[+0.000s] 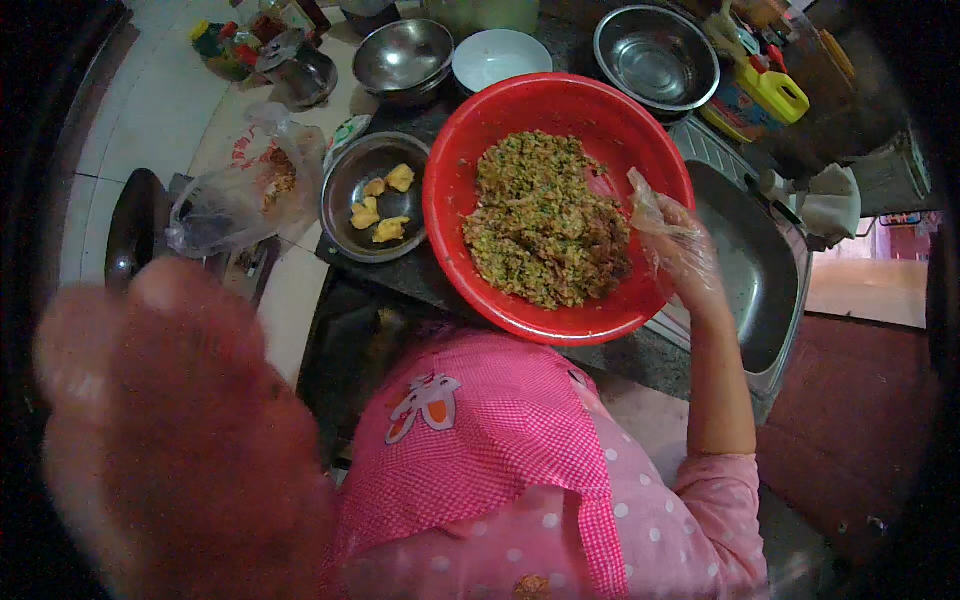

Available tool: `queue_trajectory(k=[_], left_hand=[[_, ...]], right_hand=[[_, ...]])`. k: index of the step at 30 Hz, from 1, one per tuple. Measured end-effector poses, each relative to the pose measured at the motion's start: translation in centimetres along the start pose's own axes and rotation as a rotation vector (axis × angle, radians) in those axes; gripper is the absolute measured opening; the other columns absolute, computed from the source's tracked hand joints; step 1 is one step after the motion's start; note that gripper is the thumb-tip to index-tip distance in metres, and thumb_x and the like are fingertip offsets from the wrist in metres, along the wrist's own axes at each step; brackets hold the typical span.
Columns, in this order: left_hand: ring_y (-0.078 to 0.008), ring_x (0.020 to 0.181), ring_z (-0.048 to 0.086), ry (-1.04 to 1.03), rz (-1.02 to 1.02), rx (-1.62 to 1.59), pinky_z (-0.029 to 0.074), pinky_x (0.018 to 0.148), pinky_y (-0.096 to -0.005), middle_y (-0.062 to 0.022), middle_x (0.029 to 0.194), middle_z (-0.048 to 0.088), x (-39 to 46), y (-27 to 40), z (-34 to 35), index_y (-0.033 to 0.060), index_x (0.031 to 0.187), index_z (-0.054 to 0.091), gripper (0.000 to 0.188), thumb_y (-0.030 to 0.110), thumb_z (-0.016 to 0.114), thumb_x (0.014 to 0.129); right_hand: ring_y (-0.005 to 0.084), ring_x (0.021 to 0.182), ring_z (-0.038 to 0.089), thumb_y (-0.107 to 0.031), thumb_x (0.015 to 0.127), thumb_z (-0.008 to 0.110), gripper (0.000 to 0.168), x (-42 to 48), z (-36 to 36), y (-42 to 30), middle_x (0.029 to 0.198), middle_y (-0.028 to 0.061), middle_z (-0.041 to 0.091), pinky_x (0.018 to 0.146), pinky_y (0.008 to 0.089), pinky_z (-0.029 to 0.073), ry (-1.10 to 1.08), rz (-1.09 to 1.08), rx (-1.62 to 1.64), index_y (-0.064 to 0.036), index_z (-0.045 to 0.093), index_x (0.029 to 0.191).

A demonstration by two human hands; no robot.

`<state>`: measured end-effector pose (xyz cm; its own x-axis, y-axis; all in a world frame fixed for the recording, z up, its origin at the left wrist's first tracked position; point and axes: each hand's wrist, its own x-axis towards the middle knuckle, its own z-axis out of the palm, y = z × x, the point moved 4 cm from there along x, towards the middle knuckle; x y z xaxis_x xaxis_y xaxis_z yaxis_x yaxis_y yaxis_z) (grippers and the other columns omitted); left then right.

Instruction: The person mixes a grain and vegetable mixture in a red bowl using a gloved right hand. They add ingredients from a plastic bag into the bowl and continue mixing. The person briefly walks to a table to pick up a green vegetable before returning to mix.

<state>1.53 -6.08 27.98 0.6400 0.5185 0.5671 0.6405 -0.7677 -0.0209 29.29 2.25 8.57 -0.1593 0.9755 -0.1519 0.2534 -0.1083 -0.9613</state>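
A red plastic basin sits on the counter in front of me, holding a mound of chopped, green-flecked filling that looks like minced meat. My right hand, in a clear plastic glove, reaches over the basin's right side, beside the filling. Its fingers are bunched under the loose film, so whether it grips the wall does not show. Very close to the camera, my left hand is large and blurred at the lower left, away from the basin. Left of the basin, a steel bowl contains several yellow pieces.
A steel sink lies to the right, below a yellow jug. Behind the basin stand a white bowl, a steel bowl and a steel basin. A plastic bag and a lidded steel pot are at left.
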Motion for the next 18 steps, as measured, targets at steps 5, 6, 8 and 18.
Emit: queue_trajectory(k=[5,6,8,18], left_hand=[[-0.016,0.084,0.06,0.257,-0.376,-0.168,0.048,0.077,-0.0294,-0.0044,0.087,0.067,-1.0,-5.0,3.1,-0.0013,0.092,0.068,0.017,0.015,0.065,0.086],[-0.0149,0.081,0.06,0.339,-0.463,-0.242,0.048,0.074,-0.0274,-0.0042,0.087,0.066,-1.4,-6.1,3.6,-0.0004,0.09,0.068,0.013,0.011,0.066,0.085],[-0.0128,0.075,0.059,0.523,-0.618,-0.406,0.047,0.068,-0.0235,-0.004,0.085,0.066,-2.8,-8.4,4.6,0.0014,0.088,0.069,0.005,0.004,0.067,0.084],[-0.0117,0.081,0.06,0.804,-1.164,-0.746,0.048,0.071,-0.0233,-0.0044,0.093,0.065,-13.2,-15.5,2.4,0.001,0.102,0.064,0.02,0.016,0.065,0.089]], right_hand=[[0.0055,0.085,0.05,-0.023,0.091,0.062,0.03,0.4,-1.0,1.9,0.097,-0.0033,0.058,0.073,0.0222,0.041,0.025,0.063,0.037,-0.002,0.06,0.112],[0.0058,0.084,0.05,-0.022,0.091,0.062,0.029,0.5,-0.8,1.6,0.097,-0.0031,0.058,0.072,0.0227,0.042,-0.025,0.049,0.076,-0.002,0.06,0.112],[0.0065,0.076,0.051,-0.02,0.091,0.06,0.027,0.9,-0.6,1.7,0.089,-0.0025,0.059,0.065,0.0233,0.042,-0.024,0.026,0.033,-0.003,0.06,0.113],[0.0069,0.076,0.051,-0.023,0.093,0.06,0.029,1.0,0.5,-1.2,0.087,-0.003,0.059,0.067,0.0249,0.044,-0.094,0.138,-0.249,-0.004,0.061,0.115]])
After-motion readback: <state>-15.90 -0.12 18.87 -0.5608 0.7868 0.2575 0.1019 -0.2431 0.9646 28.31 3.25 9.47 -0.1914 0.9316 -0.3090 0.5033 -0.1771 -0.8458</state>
